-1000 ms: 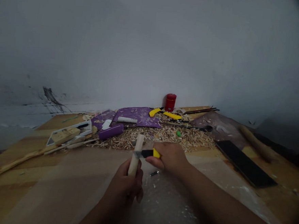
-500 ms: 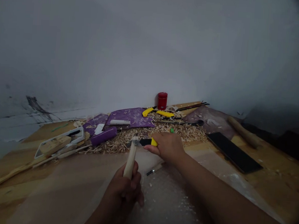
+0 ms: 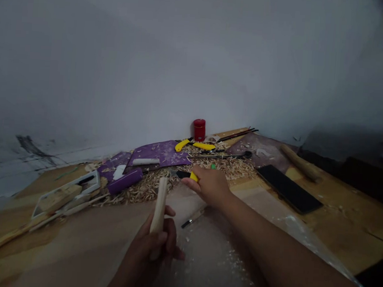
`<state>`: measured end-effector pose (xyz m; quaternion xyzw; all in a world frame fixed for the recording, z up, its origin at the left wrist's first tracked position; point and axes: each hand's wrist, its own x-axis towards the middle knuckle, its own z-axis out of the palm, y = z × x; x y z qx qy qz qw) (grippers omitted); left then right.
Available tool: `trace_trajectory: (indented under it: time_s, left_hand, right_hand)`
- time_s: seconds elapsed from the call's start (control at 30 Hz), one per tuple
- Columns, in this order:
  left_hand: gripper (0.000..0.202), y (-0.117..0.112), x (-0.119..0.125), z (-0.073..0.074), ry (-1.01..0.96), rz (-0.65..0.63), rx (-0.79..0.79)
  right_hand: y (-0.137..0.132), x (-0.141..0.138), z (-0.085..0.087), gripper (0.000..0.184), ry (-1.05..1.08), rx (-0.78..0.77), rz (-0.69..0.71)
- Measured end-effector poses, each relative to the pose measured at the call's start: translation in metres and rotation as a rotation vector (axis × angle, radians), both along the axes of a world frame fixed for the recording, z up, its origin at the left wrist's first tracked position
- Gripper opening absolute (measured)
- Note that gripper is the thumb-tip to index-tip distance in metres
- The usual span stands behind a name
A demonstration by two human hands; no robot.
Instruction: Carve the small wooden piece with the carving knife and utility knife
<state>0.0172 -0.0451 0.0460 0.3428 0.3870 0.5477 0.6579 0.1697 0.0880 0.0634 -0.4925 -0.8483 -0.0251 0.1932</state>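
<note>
My left hand (image 3: 159, 237) is closed around a pale wooden stick (image 3: 159, 204), whose upper end points up and away from me. To its right, my right hand (image 3: 211, 185) grips a carving knife with a yellow handle (image 3: 194, 177). The knife's dark lower blade (image 3: 182, 174) points left, just beyond the stick's top and apart from it. My palm hides most of the handle. Between the hands, on the clear plastic sheet (image 3: 210, 249), lies a thin tool with a dark, metallic tip (image 3: 187, 223).
Wood shavings (image 3: 145, 188) are heaped behind my hands, with a purple sheet (image 3: 161, 152), yellow-handled tools (image 3: 204, 146) and a red canister (image 3: 199, 130) farther back. A black slab (image 3: 288, 188) lies right, near a thick wooden rod (image 3: 300, 163). A white tray (image 3: 36, 209) sits left.
The knife blade has come off the stick's top, leaving a gap between them. My left hand has drawn the stick slightly down and left. The whole view has shifted a little.
</note>
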Motion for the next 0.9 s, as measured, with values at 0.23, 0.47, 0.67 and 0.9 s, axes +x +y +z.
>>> trace_trajectory:
  time_s: [0.23,0.47,0.67,0.9]
  left_hand:
    - [0.056,0.009,-0.002,0.003,0.088,0.172,-0.028]
    - [0.080,0.007,-0.004,0.010,0.130,0.189,0.001]
    - [0.070,0.006,-0.007,0.005,0.073,0.225,-0.039]
    - [0.070,0.003,-0.005,0.004,0.045,0.079,-0.055]
  right_hand:
    - [-0.015,-0.009,-0.003,0.051,0.016,-0.009,0.184]
    - [-0.022,-0.014,-0.004,0.050,-0.044,-0.021,0.249]
    - [-0.034,-0.022,-0.005,0.051,-0.090,-0.035,0.359]
    - [-0.020,-0.012,0.004,0.058,-0.155,-0.015,0.229]
